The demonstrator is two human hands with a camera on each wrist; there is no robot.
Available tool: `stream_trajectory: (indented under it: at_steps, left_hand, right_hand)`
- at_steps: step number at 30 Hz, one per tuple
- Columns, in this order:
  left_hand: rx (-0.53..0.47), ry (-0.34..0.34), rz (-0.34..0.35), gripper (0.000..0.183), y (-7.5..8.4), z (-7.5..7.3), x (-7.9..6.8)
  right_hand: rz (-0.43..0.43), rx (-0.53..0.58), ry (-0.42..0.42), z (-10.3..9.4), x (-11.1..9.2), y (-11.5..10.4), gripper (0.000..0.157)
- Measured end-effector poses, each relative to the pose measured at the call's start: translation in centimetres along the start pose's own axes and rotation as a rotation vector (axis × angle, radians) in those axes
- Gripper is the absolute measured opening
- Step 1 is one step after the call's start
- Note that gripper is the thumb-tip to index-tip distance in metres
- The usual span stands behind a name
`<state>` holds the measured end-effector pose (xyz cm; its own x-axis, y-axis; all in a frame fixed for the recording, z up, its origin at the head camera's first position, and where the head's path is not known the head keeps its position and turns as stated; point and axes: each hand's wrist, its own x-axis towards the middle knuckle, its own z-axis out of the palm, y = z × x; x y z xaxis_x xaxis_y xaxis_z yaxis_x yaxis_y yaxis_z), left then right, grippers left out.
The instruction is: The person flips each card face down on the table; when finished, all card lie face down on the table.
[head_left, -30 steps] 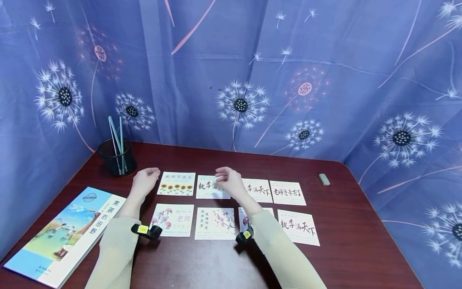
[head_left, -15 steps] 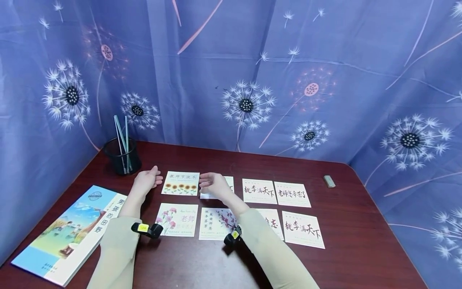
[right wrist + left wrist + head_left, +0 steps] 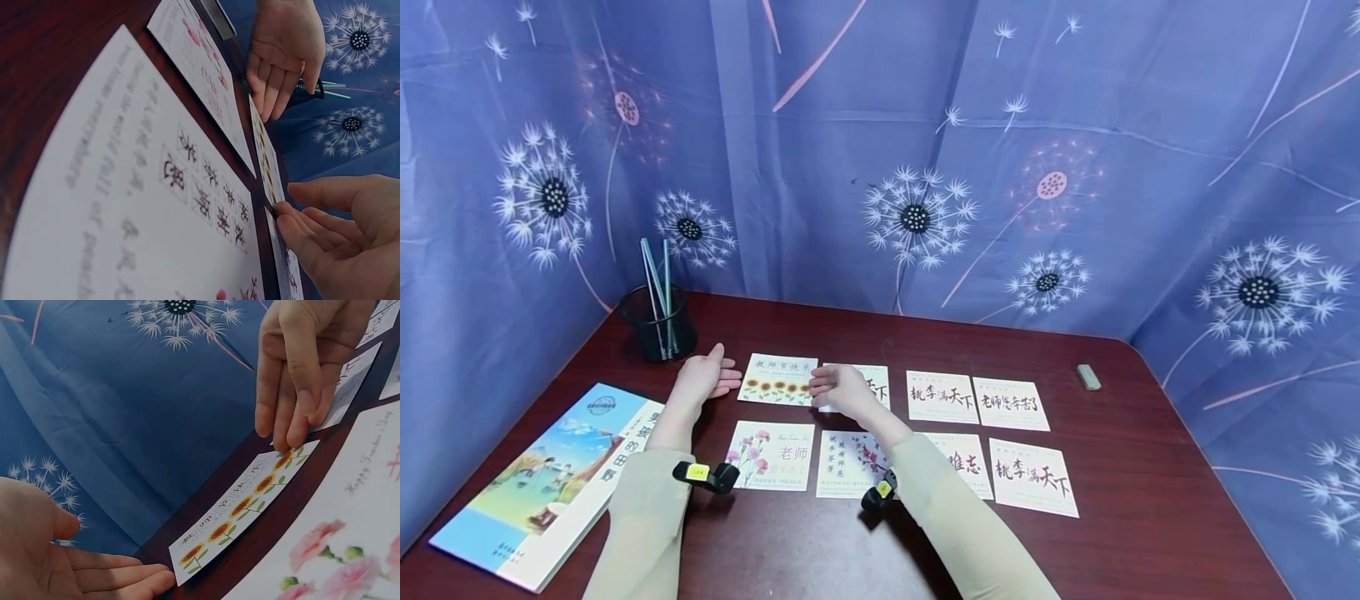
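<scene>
A sunflower card [image 3: 777, 378] lies flat on the table in the back row, between my two hands. Its left edge meets the straight, extended fingertips of my left hand [image 3: 703, 375], palm turned inward. On the other side, my right hand [image 3: 850, 392] has its fingertips at the card's right edge, as the left wrist view also shows for the sunflower card [image 3: 244, 503]. That hand partly covers the neighbouring calligraphy card [image 3: 878, 392]. In front lie a carnation card [image 3: 771, 454] and a plum blossom card [image 3: 842, 467], the latter partly behind my right wrist.
More calligraphy cards lie to the right, among them the back-row card [image 3: 942, 397] and the corner card [image 3: 1033, 477]. A book [image 3: 542, 483] lies on the left. Behind it stands a black mesh pen holder [image 3: 658, 329] with pencils. An eraser [image 3: 1088, 377] sits far right.
My right hand has moved left, off the calligraphy cards and onto the sunflower card's right edge. My left hand's fingers have straightened out toward its left edge. The view has shifted slightly.
</scene>
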<state>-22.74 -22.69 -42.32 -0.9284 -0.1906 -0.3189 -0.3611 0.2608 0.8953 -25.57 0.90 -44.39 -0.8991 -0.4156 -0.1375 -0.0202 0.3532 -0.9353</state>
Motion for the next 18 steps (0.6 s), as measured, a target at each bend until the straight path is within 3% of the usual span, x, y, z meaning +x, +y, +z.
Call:
stream_trajectory:
  at_steps: [7, 18]
  left_hand:
    - [-0.036, -0.079, -0.017, 0.067, 0.08, -0.24, -0.32]
    - [-0.114, -0.136, -0.048, 0.066, -0.38, -0.01, 0.16]
  right_hand:
    - [0.026, 0.008, -0.009, -0.11, -0.03, 0.02, 0.045]
    - [0.019, 0.026, -0.012, -0.21, -0.08, 0.07, 0.044]
